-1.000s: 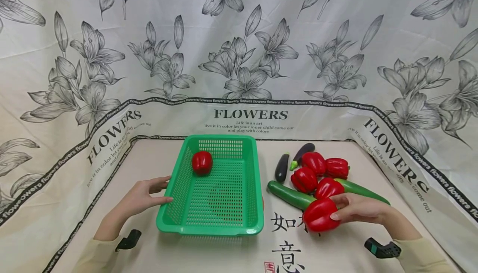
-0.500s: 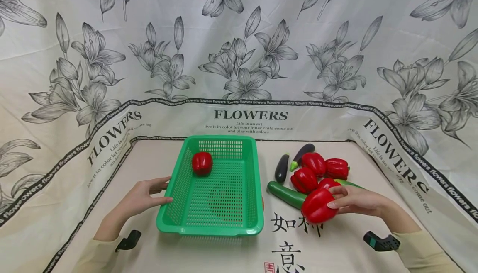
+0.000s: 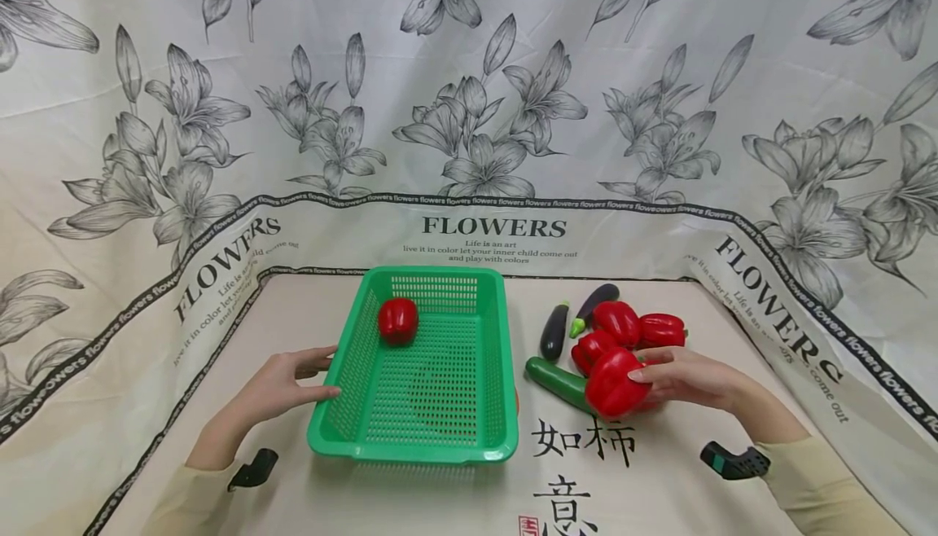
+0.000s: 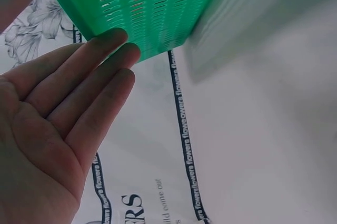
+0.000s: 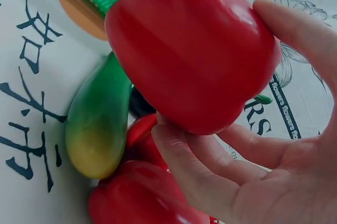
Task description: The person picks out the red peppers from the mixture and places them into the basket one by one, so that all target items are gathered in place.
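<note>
A green mesh basket (image 3: pixel 413 453) stands left of centre in the head view, with one red pepper (image 3: pixel 398 321) inside near its back left. The left hand (image 3: pixel 282 385) touches the basket's left side with nearly straight fingers; in the left wrist view that hand (image 4: pixel 68 108) has its fingertips against the green wall (image 4: pixel 152 8). The right hand (image 3: pixel 689 377) pinches a red pepper (image 3: pixel 615 383) above the vegetable pile. In the right wrist view, thumb and fingers of the right hand (image 5: pixel 263 155) grip this pepper (image 5: pixel 189 50) above a green and yellow vegetable (image 5: pixel 97 124).
Several other red peppers (image 3: pixel 617 322) lie right of the basket, with two eggplants (image 3: pixel 554 331) behind and left of them and a green cucumber-like vegetable (image 3: pixel 560 381) in front. A flower-printed curtain (image 3: pixel 484 153) encloses the back and sides. Black characters (image 3: pixel 560 503) mark the tabletop.
The right hand has lifted its pepper and moved it slightly left and away from the wearer, over the pile. The left hand and basket stay where they were.
</note>
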### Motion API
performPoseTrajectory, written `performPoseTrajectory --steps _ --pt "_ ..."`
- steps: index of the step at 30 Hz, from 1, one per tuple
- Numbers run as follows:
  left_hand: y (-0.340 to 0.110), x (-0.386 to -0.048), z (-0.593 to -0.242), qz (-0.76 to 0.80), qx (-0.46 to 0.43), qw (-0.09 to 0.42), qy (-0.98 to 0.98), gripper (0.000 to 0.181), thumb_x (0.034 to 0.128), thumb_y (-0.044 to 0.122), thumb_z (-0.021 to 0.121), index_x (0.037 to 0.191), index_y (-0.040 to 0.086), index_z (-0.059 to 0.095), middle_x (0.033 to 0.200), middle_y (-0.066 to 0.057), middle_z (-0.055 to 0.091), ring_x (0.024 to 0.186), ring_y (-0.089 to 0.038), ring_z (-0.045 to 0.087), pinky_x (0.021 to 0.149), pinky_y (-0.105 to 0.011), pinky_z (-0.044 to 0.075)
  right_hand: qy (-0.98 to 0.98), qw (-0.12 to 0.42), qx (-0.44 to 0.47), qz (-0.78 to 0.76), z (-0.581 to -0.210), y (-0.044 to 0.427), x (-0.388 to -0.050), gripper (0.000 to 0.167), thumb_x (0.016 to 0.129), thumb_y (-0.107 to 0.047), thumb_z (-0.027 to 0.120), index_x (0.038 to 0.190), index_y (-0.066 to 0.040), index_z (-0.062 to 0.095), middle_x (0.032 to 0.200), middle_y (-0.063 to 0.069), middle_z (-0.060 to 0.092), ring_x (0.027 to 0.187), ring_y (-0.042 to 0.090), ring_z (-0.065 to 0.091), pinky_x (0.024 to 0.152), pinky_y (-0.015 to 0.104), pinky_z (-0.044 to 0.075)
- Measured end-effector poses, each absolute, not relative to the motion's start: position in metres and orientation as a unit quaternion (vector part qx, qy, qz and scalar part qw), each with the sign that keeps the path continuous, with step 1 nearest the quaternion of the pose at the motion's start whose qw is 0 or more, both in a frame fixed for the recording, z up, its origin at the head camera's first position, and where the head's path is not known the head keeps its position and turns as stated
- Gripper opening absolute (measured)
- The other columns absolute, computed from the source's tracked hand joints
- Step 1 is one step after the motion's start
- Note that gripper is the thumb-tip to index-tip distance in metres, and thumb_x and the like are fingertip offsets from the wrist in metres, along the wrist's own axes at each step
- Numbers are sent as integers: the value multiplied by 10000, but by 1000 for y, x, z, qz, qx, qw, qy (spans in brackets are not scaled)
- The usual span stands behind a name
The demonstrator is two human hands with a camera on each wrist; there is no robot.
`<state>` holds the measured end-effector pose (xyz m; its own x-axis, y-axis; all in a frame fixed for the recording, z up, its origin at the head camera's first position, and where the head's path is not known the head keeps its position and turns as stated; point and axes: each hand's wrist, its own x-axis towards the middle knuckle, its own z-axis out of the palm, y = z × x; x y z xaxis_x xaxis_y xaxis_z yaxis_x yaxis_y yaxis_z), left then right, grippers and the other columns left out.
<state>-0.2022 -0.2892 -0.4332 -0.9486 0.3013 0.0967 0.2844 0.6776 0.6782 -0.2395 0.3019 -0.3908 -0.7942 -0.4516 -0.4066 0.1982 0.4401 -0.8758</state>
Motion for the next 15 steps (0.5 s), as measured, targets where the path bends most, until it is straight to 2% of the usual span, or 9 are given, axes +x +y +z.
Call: performPoseTrajectory --steps 3,9,15 --pt "-289 -202 -430 366 163 16 916 753 781 433 746 1368 38 490 1221 -176 635 1128 -410 589 901 -535 517 793 299 -67 -527 -388 296 -242 756 921 -231 584 1430 139 166 1276 168 533 1029 204 618 960 456 510" --pt "-289 -203 -429 356 164 17 920 753 774 450 747 1358 42 503 1230 -157 634 1142 -391 586 915 -514 517 792 290 -58 -534 -382 287 -246 795 914 -244 597 1450 115 133 1398 297 367 1065 217 589 998 483 474" --pt "-291 -204 -428 343 170 2 924 697 774 453 746 1310 50 554 1248 -149 624 1136 -368 593 921 -482 522 785 287 -58 -545 -379 279 -254 797 921 -244 589 1460 96 111 1430 312 309 1072 225 594 1000 480 472"
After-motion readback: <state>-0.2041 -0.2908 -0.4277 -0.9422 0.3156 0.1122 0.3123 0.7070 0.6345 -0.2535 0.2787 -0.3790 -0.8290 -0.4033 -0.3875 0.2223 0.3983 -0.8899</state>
